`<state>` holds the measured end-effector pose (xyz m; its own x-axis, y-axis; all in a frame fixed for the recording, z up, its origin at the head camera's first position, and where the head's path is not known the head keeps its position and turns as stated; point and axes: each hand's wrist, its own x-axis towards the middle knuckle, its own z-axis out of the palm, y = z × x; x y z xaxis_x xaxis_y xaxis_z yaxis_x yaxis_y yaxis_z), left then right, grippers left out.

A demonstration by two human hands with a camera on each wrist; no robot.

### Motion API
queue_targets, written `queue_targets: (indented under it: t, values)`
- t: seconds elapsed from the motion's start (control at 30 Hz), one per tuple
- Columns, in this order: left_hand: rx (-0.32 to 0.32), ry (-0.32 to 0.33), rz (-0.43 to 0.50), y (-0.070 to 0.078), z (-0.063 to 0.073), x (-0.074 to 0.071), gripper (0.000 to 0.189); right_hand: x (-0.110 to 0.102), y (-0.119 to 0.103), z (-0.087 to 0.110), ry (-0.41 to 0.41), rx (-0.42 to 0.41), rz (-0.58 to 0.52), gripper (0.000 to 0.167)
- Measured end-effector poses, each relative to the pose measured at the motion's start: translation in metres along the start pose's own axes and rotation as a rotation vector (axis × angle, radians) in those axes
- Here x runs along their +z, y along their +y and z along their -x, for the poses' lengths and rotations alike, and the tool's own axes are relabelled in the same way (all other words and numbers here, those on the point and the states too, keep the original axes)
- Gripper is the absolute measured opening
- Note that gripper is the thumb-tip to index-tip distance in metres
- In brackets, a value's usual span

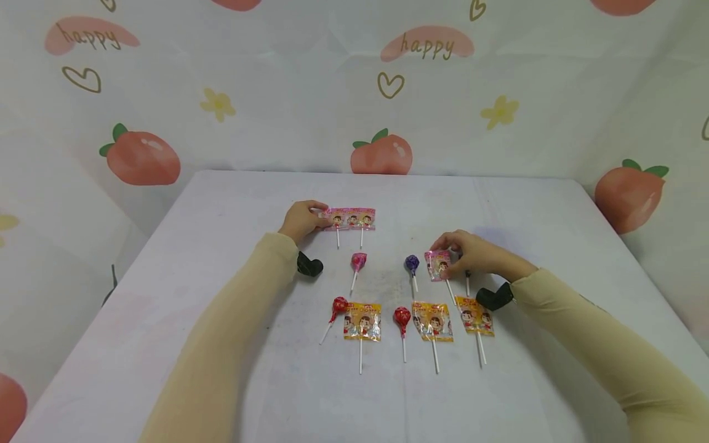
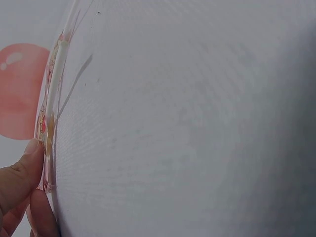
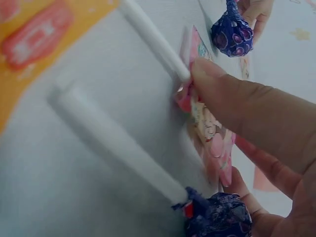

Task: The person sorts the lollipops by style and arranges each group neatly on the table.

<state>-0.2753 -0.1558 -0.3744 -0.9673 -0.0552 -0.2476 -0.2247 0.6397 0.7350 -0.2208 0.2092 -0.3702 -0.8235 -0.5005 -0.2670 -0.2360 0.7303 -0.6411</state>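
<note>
At the back of the table, my left hand (image 1: 301, 219) pinches the left end of a flat pink-wrapped lollipop (image 1: 339, 219) between thumb and finger. Another pink-wrapped lollipop (image 1: 364, 219) lies right beside it, both sticks towards me. Further right, my right hand (image 1: 472, 252) holds a third flat pink-wrapped lollipop (image 3: 210, 126) by its packet, thumb on the near face and fingers behind. A round purple lollipop (image 3: 219, 217) lies under that hand, mostly hidden in the head view. A second purple lollipop (image 1: 412, 263) sits just left of the held packet.
One round pink lollipop (image 1: 359, 261) lies in the middle. The front row has two round red lollipops (image 1: 402, 317) among flat orange-wrapped lollipops (image 1: 362, 321), (image 1: 433, 321), (image 1: 475, 315). A printed cloth backdrop (image 1: 310, 92) rises behind the white table (image 1: 249, 394).
</note>
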Motion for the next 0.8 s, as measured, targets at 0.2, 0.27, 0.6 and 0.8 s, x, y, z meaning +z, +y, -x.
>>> queue_targets:
  t: [0.2, 0.27, 0.6, 0.8]
  values:
    - [0.009, 0.004, 0.002, 0.0008, 0.0005, 0.0005, 0.045, -0.0018, -0.001, 0.0001, 0.018, -0.036, -0.043, 0.042]
    - [0.012, 0.005, 0.006, 0.0004, 0.0, 0.0006, 0.045, -0.002, 0.0005, -0.0006, 0.024, -0.03, -0.049, 0.041]
    - [0.002, 0.007, 0.002, -0.0007, -0.001, 0.0016, 0.045, -0.0018, 0.0057, -0.0021, 0.038, -0.025, -0.052, 0.042]
    - [0.011, 0.011, -0.01, -0.0013, -0.0008, 0.0006, 0.045, -0.0008, 0.004, -0.0019, 0.048, -0.031, -0.065, 0.043]
